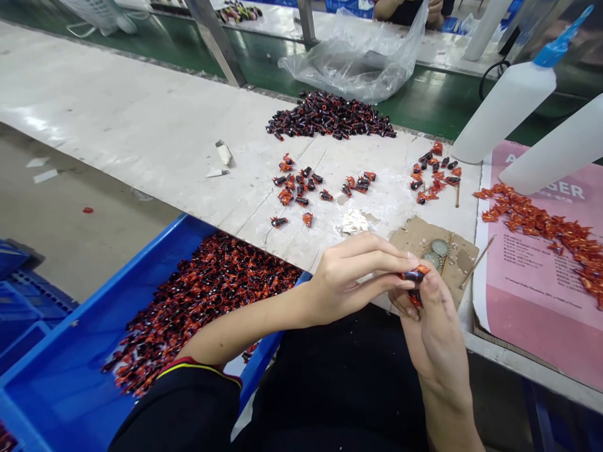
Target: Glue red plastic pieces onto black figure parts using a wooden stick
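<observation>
My left hand and my right hand meet over the table's front edge. Between their fingertips they pinch a small black-and-orange plastic piece, its black body at my left fingers and its orange tip by my right thumb. A second bit of orange shows lower, inside my right palm, partly hidden by fingers. Just behind the hands lies a brown cardboard piece with round greyish caps and a thin stick on it. Loose black-and-orange pieces are scattered on the white tabletop beyond.
A heap of black pieces lies at the back, orange pieces on a pink printed sheet at right. White squeeze bottles stand behind. A blue bin of finished-looking pieces sits lower left. Another person's hands show at the top.
</observation>
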{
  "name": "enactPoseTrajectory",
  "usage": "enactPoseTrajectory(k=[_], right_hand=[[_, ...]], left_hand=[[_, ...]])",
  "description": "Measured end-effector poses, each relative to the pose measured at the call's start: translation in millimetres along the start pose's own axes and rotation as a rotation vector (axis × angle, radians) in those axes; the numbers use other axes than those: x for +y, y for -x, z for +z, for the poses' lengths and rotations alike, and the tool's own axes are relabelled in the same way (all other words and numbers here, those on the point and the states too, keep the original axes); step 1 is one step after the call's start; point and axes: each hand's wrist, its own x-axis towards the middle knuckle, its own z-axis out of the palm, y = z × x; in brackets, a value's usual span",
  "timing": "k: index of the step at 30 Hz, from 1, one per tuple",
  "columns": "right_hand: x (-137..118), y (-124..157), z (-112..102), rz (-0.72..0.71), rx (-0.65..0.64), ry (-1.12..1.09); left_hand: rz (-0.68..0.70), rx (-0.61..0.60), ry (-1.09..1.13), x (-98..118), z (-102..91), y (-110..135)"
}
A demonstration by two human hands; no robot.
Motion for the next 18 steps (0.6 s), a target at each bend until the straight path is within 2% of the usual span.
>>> enactPoseTrajectory(k=[8,18], right_hand=[[3.7,-5.0,-2.5,-0.025,-0.024,0.041],[6.7,-5.9,-0.2,0.033,0.008,-0.01]], left_hand=[[0.054,0.013,-0.001,-6.6,3.5,2.8],[-0.046,0.045,0.034,-4.9,6.1,1.8]])
